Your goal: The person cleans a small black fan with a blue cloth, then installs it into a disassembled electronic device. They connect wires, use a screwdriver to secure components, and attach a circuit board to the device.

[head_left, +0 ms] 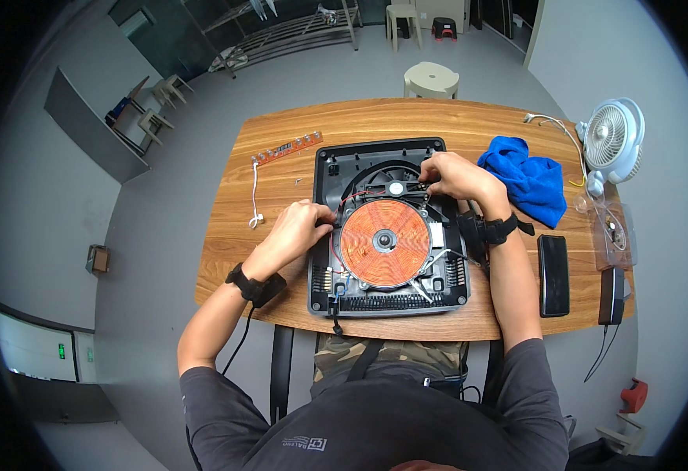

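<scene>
Head camera: we have an open black case (379,304) lying flat on the wooden counter (226,243), right in front of us. A round orange coil (384,221) sits inside it. Our left hand (305,225) is at the left side of the case, its fingers bent close to the coil. Our right hand (458,176) is over the far right part, its fingers curled by a black bar (396,188) just past the coil. We cannot tell if the fingers of either hand pinch something. A thin orange board (287,148) and a white wire (254,192) lie to the left. To the right are a blue cloth (524,180), a black phone (553,276) and a small white fan (609,137).
</scene>
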Available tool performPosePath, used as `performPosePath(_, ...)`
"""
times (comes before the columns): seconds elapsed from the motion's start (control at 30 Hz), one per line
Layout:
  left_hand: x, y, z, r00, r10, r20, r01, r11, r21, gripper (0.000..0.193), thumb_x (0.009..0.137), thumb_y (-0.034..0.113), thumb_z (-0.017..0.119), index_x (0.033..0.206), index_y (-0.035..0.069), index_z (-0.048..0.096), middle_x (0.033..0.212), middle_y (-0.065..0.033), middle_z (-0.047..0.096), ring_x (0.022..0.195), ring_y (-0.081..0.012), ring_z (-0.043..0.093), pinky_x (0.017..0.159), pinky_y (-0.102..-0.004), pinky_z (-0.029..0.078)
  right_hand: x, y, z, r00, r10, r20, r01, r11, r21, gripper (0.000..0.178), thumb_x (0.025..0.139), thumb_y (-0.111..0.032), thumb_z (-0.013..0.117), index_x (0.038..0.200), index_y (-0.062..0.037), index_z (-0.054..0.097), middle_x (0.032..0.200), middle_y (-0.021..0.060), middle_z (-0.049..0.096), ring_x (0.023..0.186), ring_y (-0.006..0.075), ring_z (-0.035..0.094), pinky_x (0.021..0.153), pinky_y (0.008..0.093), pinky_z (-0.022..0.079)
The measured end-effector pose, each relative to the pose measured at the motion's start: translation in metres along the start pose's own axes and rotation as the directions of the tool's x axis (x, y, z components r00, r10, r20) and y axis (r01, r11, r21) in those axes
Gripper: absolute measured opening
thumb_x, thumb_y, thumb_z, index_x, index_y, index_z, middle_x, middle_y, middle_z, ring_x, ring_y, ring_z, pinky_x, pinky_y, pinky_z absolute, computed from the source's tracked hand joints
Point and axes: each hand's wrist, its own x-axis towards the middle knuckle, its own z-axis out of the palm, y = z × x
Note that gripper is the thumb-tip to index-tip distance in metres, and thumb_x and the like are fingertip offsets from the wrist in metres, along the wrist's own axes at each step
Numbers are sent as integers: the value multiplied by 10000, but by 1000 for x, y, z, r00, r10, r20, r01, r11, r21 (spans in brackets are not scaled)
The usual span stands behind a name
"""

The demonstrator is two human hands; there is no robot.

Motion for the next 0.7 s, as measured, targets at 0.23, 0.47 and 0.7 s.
performPosePath(0.23,4,2,-1,1000,-27,11,28,999,-26,209,806,67,781,1006,6,772,953,-181,755,915,-339,715,838,-416,569,1,2,1,1000,12,2,-12,1000,14,280,770,-60,809,1013,9,690,989,176,727,967,348,690,852,410,549)
performPosePath(0.47,6,0,-2,998,-49,30,50,998,-24,201,800,70,794,990,6,774,935,-164,764,889,-319,731,808,-392,580,-1,-1,1,1000,7,-21,-7,1000,1,274,781,-44,798,1037,10,715,1004,170,742,977,325,705,841,398,559)
performPosePath(0.7,12,-11,-4,985,-121,121,150,954,-261,229,832,6,756,1061,-3,753,963,-152,780,875,-238,764,781,-332,597,-2,-1,0,1000,18,-18,-18,1000,-10,272,782,-49,796,1036,8,715,1009,169,743,983,332,701,845,403,556)
